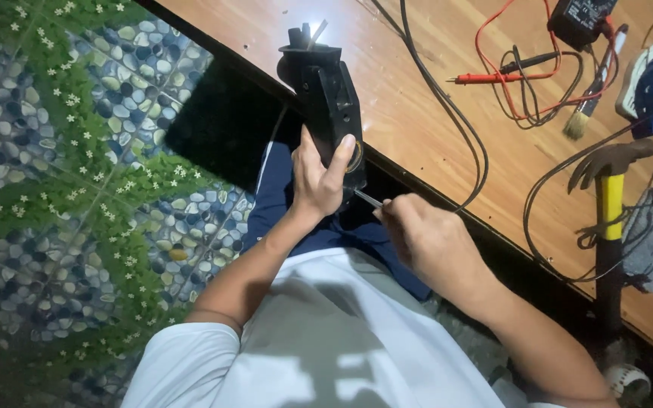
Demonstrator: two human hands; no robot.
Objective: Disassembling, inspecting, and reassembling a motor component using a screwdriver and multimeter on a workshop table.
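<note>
White shirt (326, 340) nearest. Left hand (317, 177) wrapped around black tool housing (332, 106); right hand (425, 238) pinches thin metal tool (368, 199) at housing's lower end.

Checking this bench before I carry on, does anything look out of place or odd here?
The hammer juts over the table edge, its handle hanging off among tangled cables. Otherwise, the left hand grips the black housing and the right hand holds a thin metal tool.

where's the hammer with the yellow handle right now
In the head view, the claw hammer with the yellow handle lies at the right on the wooden table, among black cables, below a small brush.
</note>
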